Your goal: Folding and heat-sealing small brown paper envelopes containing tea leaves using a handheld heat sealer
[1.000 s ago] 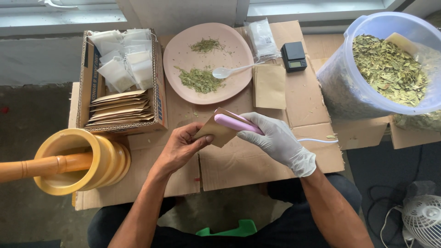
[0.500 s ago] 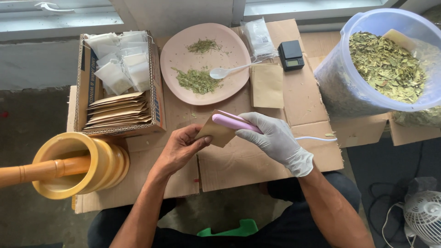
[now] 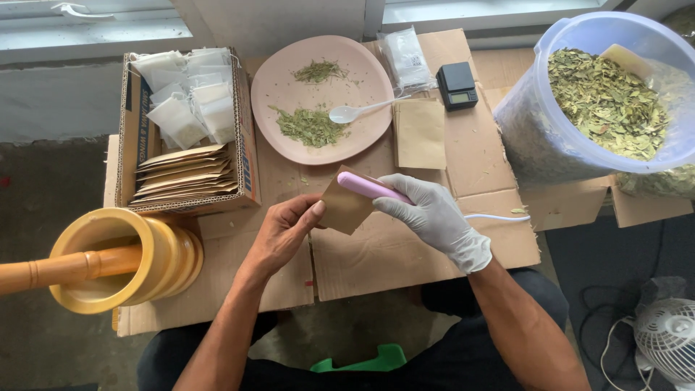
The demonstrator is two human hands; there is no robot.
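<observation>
1. The bare left hand (image 3: 284, 233) pinches a brown paper pouch (image 3: 346, 208) above the cardboard-covered counter (image 3: 376, 253).
2. The gloved right hand (image 3: 434, 217) grips a pink sealer (image 3: 369, 188), pressed on the pouch's top edge.

Looks to us like a home setup for packing dried herbs, not a real workshop. We've got flattened cardboard (image 3: 405, 253) as the tabletop under a window sill (image 3: 94, 29), a big plastic tub of dried leaves (image 3: 608, 101), a pink plate (image 3: 322, 98) of crushed leaf, a small pocket scale (image 3: 457, 85), a box of paper pouches (image 3: 184, 130) and a wooden mortar (image 3: 123, 257).
</observation>
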